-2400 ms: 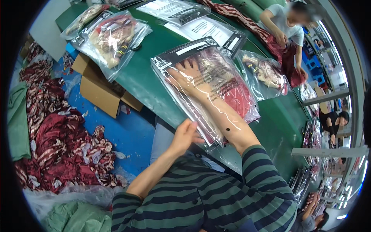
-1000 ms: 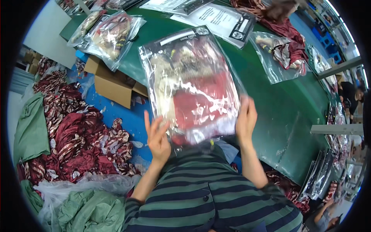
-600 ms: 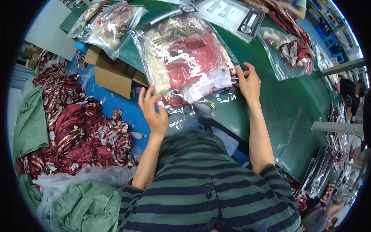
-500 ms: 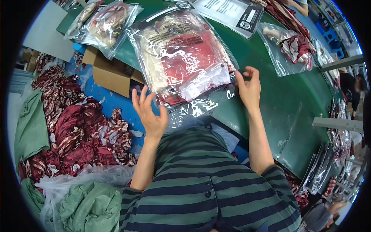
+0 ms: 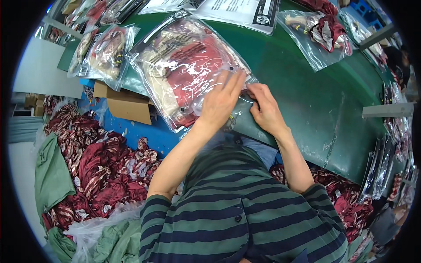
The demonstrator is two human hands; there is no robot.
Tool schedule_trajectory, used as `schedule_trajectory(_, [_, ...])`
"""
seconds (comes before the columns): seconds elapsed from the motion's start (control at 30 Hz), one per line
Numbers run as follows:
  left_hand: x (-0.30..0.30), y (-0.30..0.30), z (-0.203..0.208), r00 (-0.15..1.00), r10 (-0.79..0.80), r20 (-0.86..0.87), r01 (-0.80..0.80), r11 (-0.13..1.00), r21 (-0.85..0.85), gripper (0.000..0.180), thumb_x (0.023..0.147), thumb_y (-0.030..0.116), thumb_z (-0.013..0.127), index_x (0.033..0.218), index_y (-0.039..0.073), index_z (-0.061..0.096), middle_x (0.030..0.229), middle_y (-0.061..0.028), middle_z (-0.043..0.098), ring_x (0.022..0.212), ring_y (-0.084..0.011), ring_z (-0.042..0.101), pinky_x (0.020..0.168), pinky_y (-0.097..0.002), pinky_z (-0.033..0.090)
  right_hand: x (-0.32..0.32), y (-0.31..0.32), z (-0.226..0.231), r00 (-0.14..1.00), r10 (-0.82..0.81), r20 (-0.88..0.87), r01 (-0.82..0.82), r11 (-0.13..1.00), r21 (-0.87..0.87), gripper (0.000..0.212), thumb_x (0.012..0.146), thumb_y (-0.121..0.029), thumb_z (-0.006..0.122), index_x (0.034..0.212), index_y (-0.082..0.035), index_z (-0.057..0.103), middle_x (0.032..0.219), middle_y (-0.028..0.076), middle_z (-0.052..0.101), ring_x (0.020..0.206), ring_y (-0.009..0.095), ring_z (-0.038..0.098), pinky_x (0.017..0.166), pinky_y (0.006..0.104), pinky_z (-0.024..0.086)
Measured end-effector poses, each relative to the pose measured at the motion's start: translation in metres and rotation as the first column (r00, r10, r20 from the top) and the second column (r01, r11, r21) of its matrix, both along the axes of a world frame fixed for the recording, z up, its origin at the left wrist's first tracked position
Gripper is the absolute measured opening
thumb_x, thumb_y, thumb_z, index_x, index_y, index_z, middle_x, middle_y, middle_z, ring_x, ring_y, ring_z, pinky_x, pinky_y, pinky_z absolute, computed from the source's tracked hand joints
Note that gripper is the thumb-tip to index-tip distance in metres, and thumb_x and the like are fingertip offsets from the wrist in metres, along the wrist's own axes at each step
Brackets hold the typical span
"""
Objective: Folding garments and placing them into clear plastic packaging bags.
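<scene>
A clear plastic bag (image 5: pixel 153 72) holding folded red and cream clothing lies at a slant on the green table (image 5: pixel 302 92). Across the lower right part of this bag rests my left hand (image 5: pixel 219 100), flat, with its fingers stretched toward the bag's right edge. My right hand (image 5: pixel 266 109) is at the bag's lower right corner, its fingers curled over the edge; what lies under the fingertips is partly hidden. The bag's near end, below my left wrist, is partly covered by my forearm.
More clear bags of clothing (image 5: pixel 107 55) lie at the table's left. Another bag (image 5: pixel 318 37) is at the far right, near printed clear sleeves (image 5: pixel 237 13). An open cardboard box (image 5: pixel 127 107) stands below the left edge, beside heaped dark red patterned fabric (image 5: pixel 103 162). A grey bar (image 5: pixel 388 110) juts in at right.
My left hand has moved right from the bag's left corner onto its surface and flattened. My right hand has lowered and curled at the right corner. The view has shifted slightly.
</scene>
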State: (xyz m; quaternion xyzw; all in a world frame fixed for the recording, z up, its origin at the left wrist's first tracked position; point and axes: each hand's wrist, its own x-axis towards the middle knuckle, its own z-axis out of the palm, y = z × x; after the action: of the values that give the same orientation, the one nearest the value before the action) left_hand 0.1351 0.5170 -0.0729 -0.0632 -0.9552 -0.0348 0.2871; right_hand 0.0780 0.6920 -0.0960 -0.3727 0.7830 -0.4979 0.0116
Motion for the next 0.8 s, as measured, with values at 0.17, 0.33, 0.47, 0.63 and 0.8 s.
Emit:
schedule_trajectory(0.17, [-0.015,-0.013,-0.003,0.999,-0.02,-0.049,0.014,0.993,-0.116,0.037,0.083,0.013,0.061,0.119,0.006,0.062,0.13,-0.0091,0.061,0.115,-0.0295,0.06,0.084,-0.0349,0.054,-0.005,0.0,0.0,0.993,0.008,-0.12,0.005,0.994,0.108,0.037,0.08,0.005,0.062,0.115,-0.005,0.067,0.12,0.008,0.057,0.101,0.027,0.058,0.084,0.0327,0.05])
schedule_trajectory(0.33, [-0.019,-0.012,-0.021,0.991,0.122,0.047,-0.114,0.984,-0.137,0.025,0.083,0.016,0.063,0.107,0.008,0.064,0.124,-0.0094,0.064,0.11,-0.03,0.062,0.076,-0.037,0.055,-0.01,-0.006,0.008,0.896,-0.025,-0.443,0.147,0.959,0.243,0.024,0.084,-0.007,0.065,0.106,-0.01,0.07,0.127,0.005,0.057,0.114,0.027,0.053,0.095,0.0351,0.046])
schedule_trajectory(0.47, [-0.016,-0.007,-0.014,0.959,0.161,0.234,-0.16,0.987,-0.024,0.025,0.084,0.017,0.064,0.108,0.009,0.064,0.124,-0.0093,0.064,0.106,-0.0293,0.063,0.074,-0.039,0.055,-0.016,-0.005,0.02,0.825,0.004,-0.565,0.169,0.953,0.253,0.014,0.086,-0.014,0.065,0.099,-0.011,0.071,0.133,0.003,0.056,0.124,0.027,0.05,0.103,0.0365,0.043])
schedule_trajectory(0.63, [0.024,-0.009,0.017,0.902,0.01,0.432,-0.118,0.967,0.225,0.038,0.088,0.015,0.066,0.125,0.007,0.06,0.126,-0.0083,0.061,0.104,-0.0303,0.064,0.084,-0.0383,0.054,-0.033,-0.006,0.037,0.811,0.162,-0.563,0.013,0.956,0.293,0.011,0.089,-0.017,0.063,0.094,-0.009,0.069,0.142,0.003,0.053,0.135,0.028,0.045,0.109,0.0387,0.041])
schedule_trajectory(0.8, [0.091,-0.035,0.016,0.956,-0.044,0.289,0.034,0.999,0.04,0.047,0.09,0.015,0.065,0.134,0.003,0.054,0.131,-0.0112,0.058,0.115,-0.028,0.059,0.104,-0.0389,0.045,-0.056,-0.012,0.023,0.775,0.389,-0.499,-0.187,0.894,0.407,0.011,0.092,-0.016,0.06,0.094,-0.006,0.066,0.149,0.006,0.05,0.142,0.03,0.041,0.112,0.0414,0.039])
